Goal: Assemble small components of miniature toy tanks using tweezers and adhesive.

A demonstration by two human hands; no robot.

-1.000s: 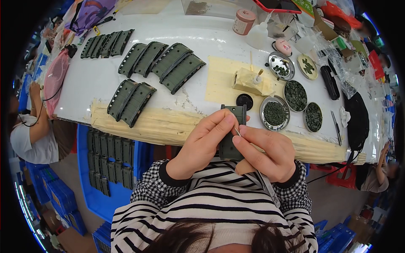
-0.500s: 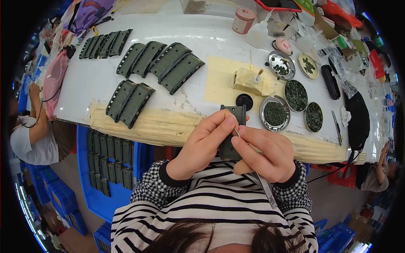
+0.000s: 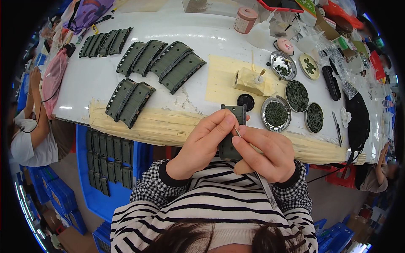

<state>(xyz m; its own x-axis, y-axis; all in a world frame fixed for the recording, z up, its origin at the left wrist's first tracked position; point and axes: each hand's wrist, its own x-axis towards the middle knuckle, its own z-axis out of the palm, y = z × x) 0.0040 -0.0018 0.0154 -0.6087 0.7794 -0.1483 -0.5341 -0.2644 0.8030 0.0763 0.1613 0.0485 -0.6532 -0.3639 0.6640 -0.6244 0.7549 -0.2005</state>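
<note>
In front of my chest, over the table's near edge, my left hand (image 3: 204, 139) is closed on a dark green curved panel (image 3: 228, 150), thumb and index finger pinched near its upper part. My right hand (image 3: 270, 152) grips metal tweezers (image 3: 265, 190), whose shank runs down past the palm toward the striped shirt. Their tip points at the panel beside my left fingertips. Whether a small piece sits in the tip is hidden by the fingers. A tan cover (image 3: 243, 167) wraps one right fingertip.
Beyond my hands stand a metal dish of small green bits (image 3: 276, 114), tins of green pieces (image 3: 297, 96), a black round lid (image 3: 245, 102) and a tape-wrapped block (image 3: 253, 82). Green panels (image 3: 181, 69) lie at left. A blue crate (image 3: 90, 196) holds more panels. A co-worker (image 3: 36, 139) is at far left.
My hands, the panel and the tweezers look almost unmoved. At far left the co-worker's hand has risen.
</note>
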